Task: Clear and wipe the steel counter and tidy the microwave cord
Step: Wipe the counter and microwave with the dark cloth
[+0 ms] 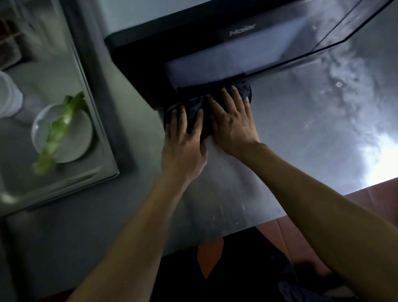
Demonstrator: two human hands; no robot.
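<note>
Steel counter (309,137) is carrying a black microwave (239,38); at its front edge the left hand (184,137) and right hand (233,121) are pressing a dark cloth (197,114), fingers straight and spread.
</note>
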